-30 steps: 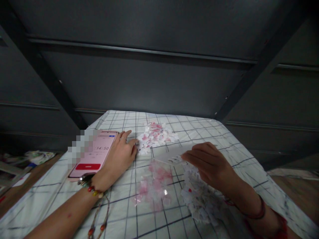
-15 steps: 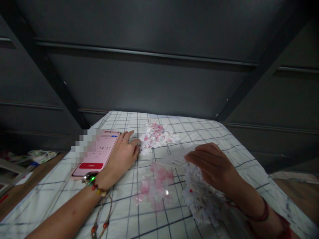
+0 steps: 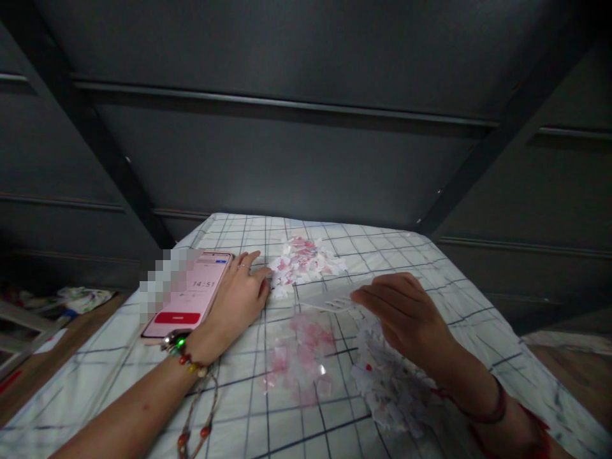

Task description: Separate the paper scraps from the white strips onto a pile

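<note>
**White strip (image 3: pixel 322 301) nudged left, right grip (image 3: pixel 402 312) pinched**

My right grip edges it slightly toward the back scrap pile (image 3: pixel 306 262); fingertips stay closed on its end. Nothing released, so the piece is mid-handling, between that pile and the clear pink bits (image 3: pixel 302 360). Left grip (image 3: pixel 243 290) lies loosely spread beside the phone (image 3: pixel 189 296), no hold visible. Can't tell if the strip touches the cloth (image 3: pixel 229 417).

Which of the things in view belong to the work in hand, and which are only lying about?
Probably in the work:
pale strip, held by the right hand
pink-and-white scraps, near the left hand
translucent pink pieces
whitish scraps, partly hidden by the right hand

Probably just lying about:
phone, beside the left hand
crumpled printed material, at far left
</note>
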`<action>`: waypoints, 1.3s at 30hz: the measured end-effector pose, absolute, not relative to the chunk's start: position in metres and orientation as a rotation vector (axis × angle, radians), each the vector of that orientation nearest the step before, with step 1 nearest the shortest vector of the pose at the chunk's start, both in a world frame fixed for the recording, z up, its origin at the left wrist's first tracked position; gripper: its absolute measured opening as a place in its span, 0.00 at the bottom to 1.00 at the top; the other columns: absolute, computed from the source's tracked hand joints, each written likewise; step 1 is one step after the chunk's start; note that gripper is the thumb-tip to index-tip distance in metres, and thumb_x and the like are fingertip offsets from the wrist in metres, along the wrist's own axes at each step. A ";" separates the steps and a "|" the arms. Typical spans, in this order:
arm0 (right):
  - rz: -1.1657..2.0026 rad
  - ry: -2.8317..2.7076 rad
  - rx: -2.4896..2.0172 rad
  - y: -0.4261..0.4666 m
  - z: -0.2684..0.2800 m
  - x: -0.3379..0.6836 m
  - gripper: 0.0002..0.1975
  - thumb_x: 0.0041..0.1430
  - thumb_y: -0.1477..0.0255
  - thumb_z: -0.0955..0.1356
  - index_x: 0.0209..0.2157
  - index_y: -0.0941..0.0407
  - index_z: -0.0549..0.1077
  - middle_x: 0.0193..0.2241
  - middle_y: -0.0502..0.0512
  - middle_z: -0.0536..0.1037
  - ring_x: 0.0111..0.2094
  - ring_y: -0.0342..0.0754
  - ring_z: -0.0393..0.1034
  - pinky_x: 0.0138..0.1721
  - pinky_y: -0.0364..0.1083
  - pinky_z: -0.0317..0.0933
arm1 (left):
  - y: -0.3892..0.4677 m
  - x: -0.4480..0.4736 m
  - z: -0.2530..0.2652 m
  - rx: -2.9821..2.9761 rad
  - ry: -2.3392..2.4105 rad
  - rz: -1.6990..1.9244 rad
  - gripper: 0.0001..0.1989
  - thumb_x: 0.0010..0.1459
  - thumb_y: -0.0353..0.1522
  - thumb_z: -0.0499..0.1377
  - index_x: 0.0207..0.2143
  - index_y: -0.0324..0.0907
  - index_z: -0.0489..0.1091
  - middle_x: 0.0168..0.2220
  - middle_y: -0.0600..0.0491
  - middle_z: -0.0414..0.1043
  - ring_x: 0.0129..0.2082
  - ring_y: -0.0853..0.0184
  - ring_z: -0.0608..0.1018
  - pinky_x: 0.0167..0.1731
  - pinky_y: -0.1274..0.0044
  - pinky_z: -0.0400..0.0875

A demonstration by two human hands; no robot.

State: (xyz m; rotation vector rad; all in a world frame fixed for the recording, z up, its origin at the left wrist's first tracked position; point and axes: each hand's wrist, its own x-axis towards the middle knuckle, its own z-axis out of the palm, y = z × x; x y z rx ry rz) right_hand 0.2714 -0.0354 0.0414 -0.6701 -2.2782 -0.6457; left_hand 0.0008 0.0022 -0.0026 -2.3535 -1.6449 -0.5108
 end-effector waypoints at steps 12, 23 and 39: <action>-0.477 -2.303 -0.579 -0.039 0.043 0.275 0.16 0.55 0.87 0.59 0.38 0.57 0.70 0.29 0.51 0.78 0.34 0.45 0.66 0.35 0.45 0.62 | 0.003 -0.001 -0.005 -2.350 -1.614 -0.542 0.15 0.60 0.29 0.48 0.42 0.39 0.73 0.55 0.40 0.64 0.57 0.52 0.64 0.55 0.56 0.61; -0.542 -2.346 -0.642 -0.043 0.049 0.280 0.17 0.52 0.88 0.59 0.38 0.57 0.71 0.28 0.52 0.77 0.33 0.46 0.67 0.34 0.47 0.62 | 0.002 0.001 -0.003 -2.395 -1.644 -0.616 0.15 0.58 0.28 0.49 0.41 0.39 0.74 0.55 0.41 0.64 0.57 0.52 0.64 0.56 0.56 0.59; -0.746 -2.266 -0.934 -0.048 0.088 0.338 0.17 0.57 0.84 0.60 0.44 0.55 0.69 0.32 0.53 0.77 0.34 0.47 0.71 0.35 0.47 0.66 | -0.002 -0.004 -0.002 -2.389 -1.569 -0.639 0.16 0.58 0.28 0.48 0.43 0.38 0.73 0.55 0.38 0.63 0.55 0.50 0.65 0.55 0.54 0.60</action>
